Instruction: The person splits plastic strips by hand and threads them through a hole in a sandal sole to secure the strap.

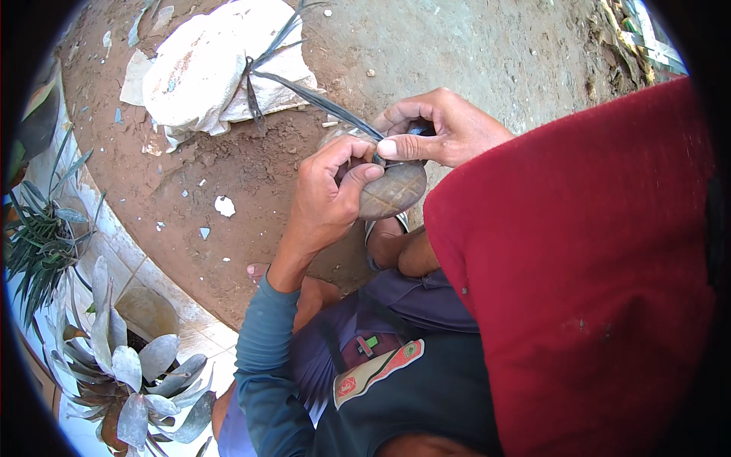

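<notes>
Above my lap, my left hand (326, 183) is closed, thumb and fingers pinched together on a dark strip (324, 100). My right hand (449, 128) meets it from the right, its thumb pressing on the same strip. From the fingers the strip runs up and left to a knot, where several loose ends spread over a white sack (199, 68). Right below the fingertips is a brown, rounded, flattish object (394, 189) with pale lines across its surface; I cannot tell what it is. The fingers hide its upper part and the strip's near end.
The white sack lies on bare reddish soil (171, 217) strewn with pale chips (224, 206). Along the left runs a pale tiled edge (137, 255) with a spiky green plant (49, 244) and a broad-leaved grey plant (129, 373). Red cloth (579, 266) covers much of the right side.
</notes>
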`<state>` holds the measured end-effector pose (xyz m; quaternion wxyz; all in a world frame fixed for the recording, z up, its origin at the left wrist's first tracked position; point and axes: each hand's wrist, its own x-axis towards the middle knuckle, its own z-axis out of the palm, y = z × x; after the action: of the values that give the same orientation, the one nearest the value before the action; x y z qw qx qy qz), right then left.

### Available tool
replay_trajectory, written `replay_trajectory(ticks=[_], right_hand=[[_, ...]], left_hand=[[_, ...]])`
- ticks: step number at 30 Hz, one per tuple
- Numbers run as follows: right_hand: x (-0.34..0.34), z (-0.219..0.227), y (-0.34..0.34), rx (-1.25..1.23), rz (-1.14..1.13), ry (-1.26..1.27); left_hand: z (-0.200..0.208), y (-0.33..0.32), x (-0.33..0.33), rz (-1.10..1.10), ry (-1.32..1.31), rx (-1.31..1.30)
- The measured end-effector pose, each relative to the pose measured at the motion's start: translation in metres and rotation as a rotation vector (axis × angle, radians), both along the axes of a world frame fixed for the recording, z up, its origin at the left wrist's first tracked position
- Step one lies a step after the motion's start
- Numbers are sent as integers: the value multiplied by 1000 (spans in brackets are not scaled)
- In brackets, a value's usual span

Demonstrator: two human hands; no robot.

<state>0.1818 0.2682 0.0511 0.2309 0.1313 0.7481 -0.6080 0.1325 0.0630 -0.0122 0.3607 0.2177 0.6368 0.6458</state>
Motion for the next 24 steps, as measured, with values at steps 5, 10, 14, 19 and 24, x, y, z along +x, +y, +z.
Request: replay_trajectory(ticks=[5,10,14,19,24], right_hand=[[1,-12,6,31,1,80],[-10,-1,-6,605,130,822],[0,3,-16,397,37,423],[0,2,-2,350,207,683],[-4,9,1,237,238,572]], left_hand=[[9,4,-1,-60,-117,-70],[10,7,-5,-45,-151,-109],[12,10,0,222,-255,-41],[10,17,2,310,-388,14],[10,16,5,373,-510,85]])
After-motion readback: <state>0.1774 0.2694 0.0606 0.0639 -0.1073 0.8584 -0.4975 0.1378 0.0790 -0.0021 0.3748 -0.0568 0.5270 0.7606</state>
